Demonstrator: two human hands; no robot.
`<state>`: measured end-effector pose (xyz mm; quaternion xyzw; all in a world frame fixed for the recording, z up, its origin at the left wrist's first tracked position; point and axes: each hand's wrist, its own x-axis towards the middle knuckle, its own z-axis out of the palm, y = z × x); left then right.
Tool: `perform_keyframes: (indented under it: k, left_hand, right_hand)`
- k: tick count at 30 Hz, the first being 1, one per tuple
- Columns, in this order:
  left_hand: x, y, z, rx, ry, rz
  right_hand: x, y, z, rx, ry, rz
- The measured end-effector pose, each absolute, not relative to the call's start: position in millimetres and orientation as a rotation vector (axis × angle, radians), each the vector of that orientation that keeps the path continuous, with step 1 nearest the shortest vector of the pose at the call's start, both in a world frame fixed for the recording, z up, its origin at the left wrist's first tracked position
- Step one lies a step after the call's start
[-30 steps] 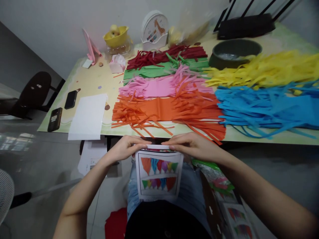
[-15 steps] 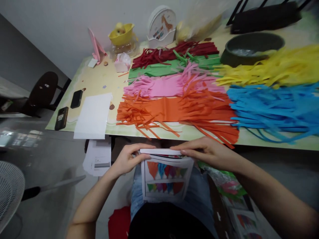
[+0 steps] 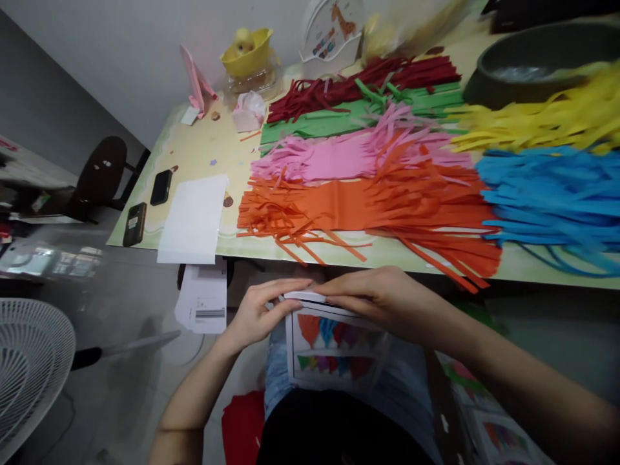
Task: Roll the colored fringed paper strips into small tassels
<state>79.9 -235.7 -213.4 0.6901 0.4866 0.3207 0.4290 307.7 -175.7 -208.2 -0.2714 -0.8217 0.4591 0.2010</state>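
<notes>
A flat packet [image 3: 334, 352] printed with rows of colourful tassels rests upright against my lap. Its top edge is a white folded strip. My left hand [image 3: 259, 313] pinches the left end of that edge between thumb and fingers. Along the same edge lies my right hand [image 3: 375, 290], its fingers closed over the strip near the middle and close to the left fingertips. The packet's upper right part is hidden behind the right hand. Just beyond, orange tissue fringe [image 3: 346, 203] lies on the table.
Pink [image 3: 334, 158], green [image 3: 314, 126], dark red [image 3: 310, 100], yellow [image 3: 542, 116] and blue fringes [image 3: 557, 197] lie on the table [image 3: 194, 155]. White paper [image 3: 191, 219] overhangs its edge near two phones [image 3: 161, 187]. A fan [image 3: 33, 368] stands left. More printed packets [image 3: 504, 436] sit low right.
My right hand has slid left along the packet's top edge towards my left hand, which keeps its grip. The view has shifted, so the table's things appear further right.
</notes>
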Motion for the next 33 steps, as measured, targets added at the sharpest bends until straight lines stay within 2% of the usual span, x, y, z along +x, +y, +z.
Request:
perform_keyframes:
  k: [13,22,33]
  left_hand:
    - [65.2,-238.1,-227.0,1.762,1.123,0.913]
    - [47.9,-243.4,-235.1,1.694,1.194,0.94]
    - [78.2,-231.4,-204.6,2.068,1.292,0.787]
  right_hand:
    - [320.1,-166.9,-211.5,-0.641,-2.405,1.362]
    - [346.3,-175.3,-234.3,-0.755,-2.167,1.334]
    - [336.5,-186.8,-233.2,-0.693,-2.067,1.245]
